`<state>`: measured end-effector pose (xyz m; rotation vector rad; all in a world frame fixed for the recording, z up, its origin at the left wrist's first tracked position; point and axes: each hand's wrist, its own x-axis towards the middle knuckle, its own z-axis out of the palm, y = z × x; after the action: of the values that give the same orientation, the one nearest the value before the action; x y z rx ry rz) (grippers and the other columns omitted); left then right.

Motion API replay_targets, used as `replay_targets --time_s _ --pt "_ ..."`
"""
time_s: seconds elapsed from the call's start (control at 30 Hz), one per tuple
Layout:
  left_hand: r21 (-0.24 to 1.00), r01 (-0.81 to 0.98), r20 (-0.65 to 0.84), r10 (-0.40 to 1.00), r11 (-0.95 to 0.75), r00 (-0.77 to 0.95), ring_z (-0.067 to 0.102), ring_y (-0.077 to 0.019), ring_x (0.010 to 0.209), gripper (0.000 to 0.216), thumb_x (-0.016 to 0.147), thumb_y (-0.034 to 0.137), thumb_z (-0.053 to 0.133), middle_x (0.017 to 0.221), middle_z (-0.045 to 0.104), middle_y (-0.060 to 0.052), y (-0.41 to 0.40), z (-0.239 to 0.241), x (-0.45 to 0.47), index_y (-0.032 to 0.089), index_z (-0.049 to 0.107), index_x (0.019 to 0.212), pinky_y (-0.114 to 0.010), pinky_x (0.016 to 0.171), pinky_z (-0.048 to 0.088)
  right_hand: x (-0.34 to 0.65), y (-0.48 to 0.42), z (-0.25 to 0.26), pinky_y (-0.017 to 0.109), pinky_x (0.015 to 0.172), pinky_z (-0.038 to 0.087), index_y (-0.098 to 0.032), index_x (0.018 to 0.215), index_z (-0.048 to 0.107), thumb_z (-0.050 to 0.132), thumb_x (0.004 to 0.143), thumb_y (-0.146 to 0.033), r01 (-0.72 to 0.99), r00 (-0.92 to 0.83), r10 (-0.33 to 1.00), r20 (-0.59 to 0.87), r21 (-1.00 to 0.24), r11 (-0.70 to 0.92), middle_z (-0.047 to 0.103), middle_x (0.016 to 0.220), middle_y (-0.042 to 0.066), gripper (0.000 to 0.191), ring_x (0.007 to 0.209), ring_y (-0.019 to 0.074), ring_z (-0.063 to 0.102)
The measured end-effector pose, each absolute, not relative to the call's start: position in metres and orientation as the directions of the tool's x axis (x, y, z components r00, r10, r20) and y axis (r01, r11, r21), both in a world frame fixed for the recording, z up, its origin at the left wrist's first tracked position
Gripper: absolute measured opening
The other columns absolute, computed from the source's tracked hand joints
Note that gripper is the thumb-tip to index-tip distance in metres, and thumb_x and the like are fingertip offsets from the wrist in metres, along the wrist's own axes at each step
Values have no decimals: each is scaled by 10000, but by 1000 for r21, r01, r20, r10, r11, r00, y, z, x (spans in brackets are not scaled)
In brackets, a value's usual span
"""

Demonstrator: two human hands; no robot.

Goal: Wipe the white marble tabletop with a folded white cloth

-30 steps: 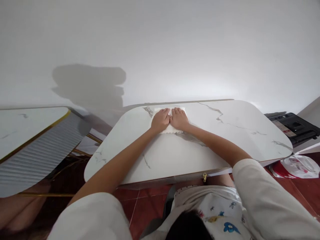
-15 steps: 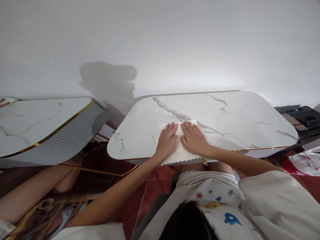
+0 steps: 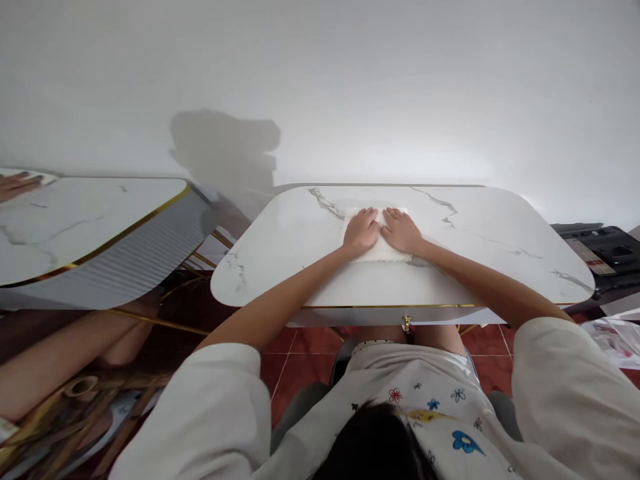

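Observation:
My left hand (image 3: 362,232) lies flat on a white cloth (image 3: 381,253), fingers pointing away from me. Beside it, my right hand (image 3: 401,232) presses on the same cloth, also with its fingers laid out flat. The two hands are close together, a narrow strip of cloth showing between them. Beneath the cloth is a white marble-patterned table (image 3: 280,253) with rounded corners and a gold front edge. The cloth rests near the middle of the tabletop, and its near edge looks scalloped.
A small gold knob (image 3: 407,323) sits on the table's front. To the left stands a similar table (image 3: 125,213), with another person's hand (image 3: 20,185) on it. A black case-like object (image 3: 617,250) is at the right. Behind rises a white wall (image 3: 350,80).
Both hands have slid the cloth away from me, from the table's front edge toward its middle, and slightly right. At far left, the other person's hand has come into clearer view.

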<state>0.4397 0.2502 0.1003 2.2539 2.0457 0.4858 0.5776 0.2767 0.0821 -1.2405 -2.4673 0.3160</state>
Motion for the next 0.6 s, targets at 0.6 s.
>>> replay_targets --time_s 0.6 --pt "174 985 183 983 -4 -29 629 -270 981 356 906 205 319 1002 702 -109 426 92 396 190 674 895 -373 856 455 518 445 78 392 962 394 -81 1140 619 283 992 -345 818 -432 885 175 -338 466 646 1211 191 452 1151 293 570"
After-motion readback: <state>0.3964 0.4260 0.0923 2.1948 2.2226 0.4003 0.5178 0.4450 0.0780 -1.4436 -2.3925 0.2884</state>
